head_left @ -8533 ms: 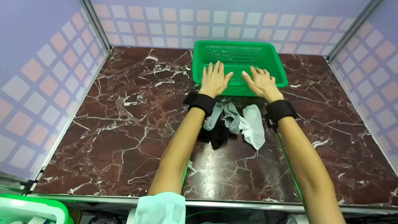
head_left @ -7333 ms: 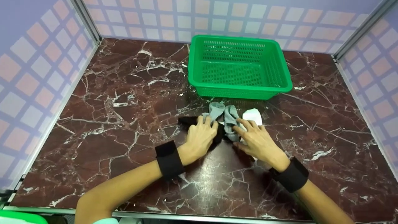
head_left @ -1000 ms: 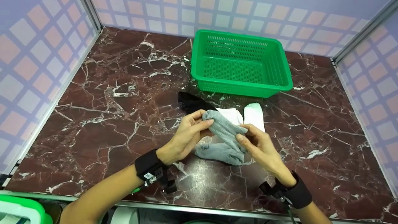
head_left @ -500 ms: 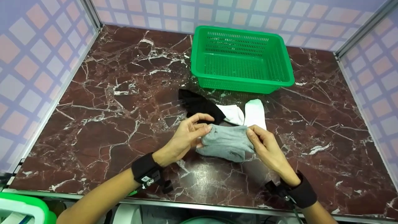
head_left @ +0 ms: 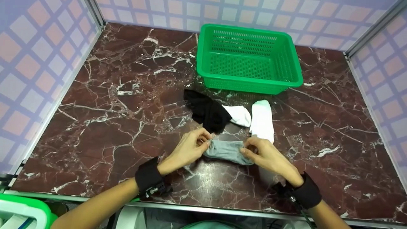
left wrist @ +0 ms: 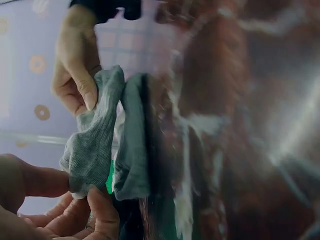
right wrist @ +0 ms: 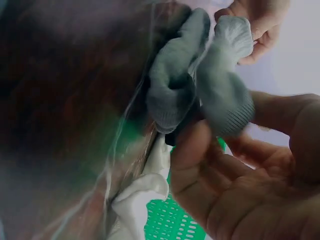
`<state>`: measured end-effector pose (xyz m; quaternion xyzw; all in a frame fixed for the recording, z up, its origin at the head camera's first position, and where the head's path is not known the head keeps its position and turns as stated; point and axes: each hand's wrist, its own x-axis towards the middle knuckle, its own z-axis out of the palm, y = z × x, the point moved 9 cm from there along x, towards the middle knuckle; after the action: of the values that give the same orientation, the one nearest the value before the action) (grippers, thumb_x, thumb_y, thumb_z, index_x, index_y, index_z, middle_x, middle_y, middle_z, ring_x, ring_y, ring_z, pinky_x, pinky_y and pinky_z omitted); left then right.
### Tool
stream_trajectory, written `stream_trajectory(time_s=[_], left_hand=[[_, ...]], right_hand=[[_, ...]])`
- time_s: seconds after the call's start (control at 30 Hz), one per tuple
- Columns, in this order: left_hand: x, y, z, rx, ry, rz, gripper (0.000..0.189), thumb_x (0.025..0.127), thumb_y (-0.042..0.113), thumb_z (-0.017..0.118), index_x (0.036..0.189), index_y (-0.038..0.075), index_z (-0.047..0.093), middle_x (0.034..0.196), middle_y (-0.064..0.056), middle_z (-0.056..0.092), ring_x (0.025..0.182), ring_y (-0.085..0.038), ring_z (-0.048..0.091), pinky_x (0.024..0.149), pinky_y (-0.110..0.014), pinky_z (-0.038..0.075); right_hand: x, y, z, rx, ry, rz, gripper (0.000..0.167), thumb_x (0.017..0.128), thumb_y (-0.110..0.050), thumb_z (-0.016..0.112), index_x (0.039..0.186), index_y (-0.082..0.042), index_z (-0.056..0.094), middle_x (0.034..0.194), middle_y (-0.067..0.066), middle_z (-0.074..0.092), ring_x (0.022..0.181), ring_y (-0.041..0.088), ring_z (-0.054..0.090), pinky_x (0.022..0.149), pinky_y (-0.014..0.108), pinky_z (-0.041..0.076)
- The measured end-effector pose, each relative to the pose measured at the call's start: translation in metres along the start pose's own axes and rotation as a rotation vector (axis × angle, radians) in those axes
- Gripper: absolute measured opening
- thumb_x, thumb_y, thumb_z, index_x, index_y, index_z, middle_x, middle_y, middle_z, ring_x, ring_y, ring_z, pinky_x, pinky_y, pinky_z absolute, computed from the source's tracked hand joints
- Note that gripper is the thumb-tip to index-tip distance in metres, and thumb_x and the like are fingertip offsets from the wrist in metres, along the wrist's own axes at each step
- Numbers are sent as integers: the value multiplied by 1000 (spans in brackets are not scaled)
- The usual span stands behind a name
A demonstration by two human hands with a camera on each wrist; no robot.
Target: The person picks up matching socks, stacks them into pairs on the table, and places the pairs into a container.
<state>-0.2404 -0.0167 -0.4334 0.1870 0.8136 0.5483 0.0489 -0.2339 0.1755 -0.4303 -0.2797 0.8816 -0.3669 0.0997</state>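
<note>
A grey sock [head_left: 226, 148] is stretched between both hands, low over the table in the head view. My left hand [head_left: 188, 148] pinches one end between thumb and fingers. The right hand [head_left: 266, 156] pinches the other end, the ribbed cuff in the right wrist view. Beneath it a second grey sock [left wrist: 132, 145] lies on the table, with a narrow gap between the two in the left wrist view; from the head this lower sock is mostly covered. Just beyond the hands are black socks [head_left: 208, 109], a white sock [head_left: 239, 115] partly under them, and another white sock [head_left: 262, 117].
An empty green plastic basket [head_left: 249, 83] stands at the back of the dark marbled table [head_left: 127, 140], near the patterned rear wall. Patterned panels [head_left: 38, 76] enclose the left and right sides. A green and white bin [head_left: 27, 206] is below the front edge at left.
From the table, a grey sock was picked up by both hands, turned level, and lowered over the other grey sock. Earlier the hands moved from the basket to the sock pile.
</note>
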Motion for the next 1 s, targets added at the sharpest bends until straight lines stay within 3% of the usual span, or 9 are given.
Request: stream_trajectory(time_s=[0.23,0.53,0.73,0.83,1.0], left_hand=[[1,3,1,228,41,111,9,80,0,62,85,8,64,78,-1,62,67,-13,58,61,-28,49],[7,1,4,450,-13,79,13,77,3,64,87,11,63,78,2,55,69,-15,53,52,-30,45],[9,8,6,475,-33,114,14,79,3,63,92,10,61,84,-2,59,70,-17,56,50,-31,45],[10,12,3,460,-28,124,9,87,13,64,95,10,62,88,-5,63,73,-17,59,54,-30,48],[13,15,1,478,-79,99,31,91,34,65,106,7,62,93,-8,64,76,-20,60,58,-33,50]], right_hand=[[9,5,6,-144,-14,32,9,92,-18,67,90,-10,63,78,-4,55,66,10,50,59,26,44],[12,9,11,-206,-13,31,14,89,-17,71,92,-8,59,77,-4,56,67,12,52,61,30,45],[11,8,2,-148,-3,44,14,90,-21,69,95,-10,62,79,-4,58,67,11,53,59,29,47],[7,6,-7,-88,30,56,18,92,-25,67,101,-9,65,84,-3,59,69,11,55,59,28,48],[3,7,-11,-73,21,69,34,91,-32,68,113,-6,64,92,1,62,75,12,56,63,30,48]])
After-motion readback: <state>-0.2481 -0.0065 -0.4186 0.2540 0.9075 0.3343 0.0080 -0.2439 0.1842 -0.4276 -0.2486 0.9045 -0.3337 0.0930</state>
